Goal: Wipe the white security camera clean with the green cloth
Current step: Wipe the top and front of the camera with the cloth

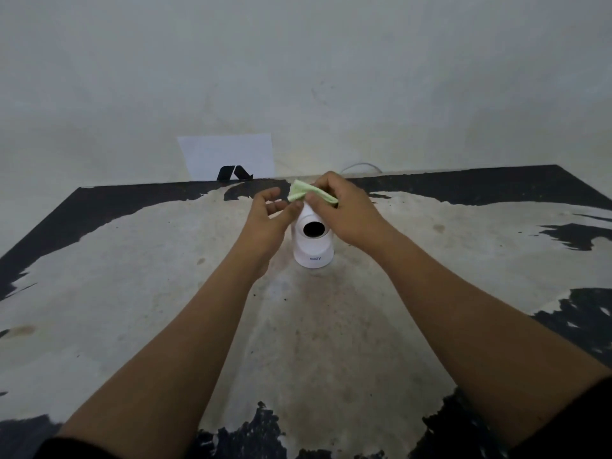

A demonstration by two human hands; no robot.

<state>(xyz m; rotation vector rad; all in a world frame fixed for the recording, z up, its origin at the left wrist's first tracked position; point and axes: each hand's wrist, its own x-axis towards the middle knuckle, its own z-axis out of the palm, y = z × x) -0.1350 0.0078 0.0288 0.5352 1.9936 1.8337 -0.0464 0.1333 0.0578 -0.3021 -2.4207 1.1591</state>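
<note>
Mid-table (331, 326), standing upright: camera (313, 241), lens facing viewer. Pinching cloth (303, 191) atop camera with right hand (341, 210). Hovering beside it, left hand (268, 220), fingers loosely curled, grasping nothing.

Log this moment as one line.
right hand: cloth on camera top | left hand: open, beside camera | lens uncovered

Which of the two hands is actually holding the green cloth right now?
The right hand: it pinches the green cloth on top of the white security camera. The left hand sits beside the camera, fingers open, holding no cloth.
</note>
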